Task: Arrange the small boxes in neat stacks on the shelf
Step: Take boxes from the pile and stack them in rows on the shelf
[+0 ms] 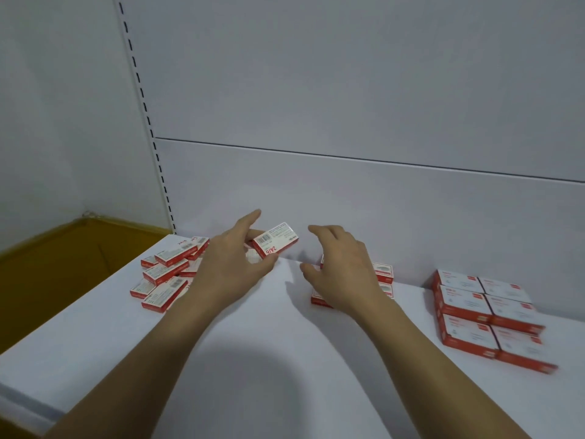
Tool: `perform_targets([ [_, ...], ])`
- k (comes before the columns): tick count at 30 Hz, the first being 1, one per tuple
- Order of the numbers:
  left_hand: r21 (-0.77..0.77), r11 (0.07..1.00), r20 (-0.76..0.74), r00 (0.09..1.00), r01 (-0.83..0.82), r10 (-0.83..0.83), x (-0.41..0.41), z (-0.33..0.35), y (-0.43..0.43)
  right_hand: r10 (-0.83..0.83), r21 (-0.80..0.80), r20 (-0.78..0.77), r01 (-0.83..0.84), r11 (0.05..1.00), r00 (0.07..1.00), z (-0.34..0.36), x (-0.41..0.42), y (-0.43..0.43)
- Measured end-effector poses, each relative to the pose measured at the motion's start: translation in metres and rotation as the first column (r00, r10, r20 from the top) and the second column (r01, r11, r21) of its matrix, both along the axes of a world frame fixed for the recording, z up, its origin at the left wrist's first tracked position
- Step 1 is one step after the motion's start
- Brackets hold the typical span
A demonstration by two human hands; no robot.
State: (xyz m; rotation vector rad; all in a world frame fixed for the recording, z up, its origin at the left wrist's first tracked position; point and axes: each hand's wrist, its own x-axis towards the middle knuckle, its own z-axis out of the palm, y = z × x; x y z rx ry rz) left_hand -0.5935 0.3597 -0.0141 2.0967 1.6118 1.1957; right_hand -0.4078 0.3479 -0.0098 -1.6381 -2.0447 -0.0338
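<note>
Pinching a small box (pixel 276 240) between thumb and fingers, the left hand (pixel 231 264) holds it just above the shelf (pixel 253 359), its long axis angled toward the right hand (pixel 342 267), whose grip is slack and empty over a started stack (pixel 383 274) lying to the box's right. Red-sided with a white barcoded face, the box matches the loose pile (pixel 167 274) at left and the neat stacks (pixel 484 315) at far right.
</note>
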Motion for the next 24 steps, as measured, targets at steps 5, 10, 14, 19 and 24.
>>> perform_targets([
  [5,0.013,0.985,-0.003,0.985,0.175,-0.175,0.040,-0.001,-0.007,-0.067,-0.039,0.048,0.069,0.997,0.997,0.004,0.042,-0.014],
  [10,-0.006,0.945,-0.038,0.944,0.327,-0.327,0.076,-0.003,-0.007,-0.131,-0.112,0.016,0.132,0.985,0.991,0.006,0.079,-0.032],
  [14,-0.014,0.908,-0.020,0.908,0.418,-0.419,0.104,-0.005,-0.006,-0.166,-0.137,-0.062,0.156,0.978,0.984,0.000,0.102,-0.041],
  [19,-0.059,0.862,0.051,0.864,0.503,-0.501,0.132,-0.011,-0.004,-0.170,-0.080,-0.162,0.159,0.984,0.972,-0.006,0.121,-0.049],
  [24,-0.078,0.861,0.106,0.863,0.502,-0.493,0.138,-0.027,-0.007,-0.163,-0.034,-0.221,0.159,0.987,0.961,-0.019,0.126,-0.054],
])
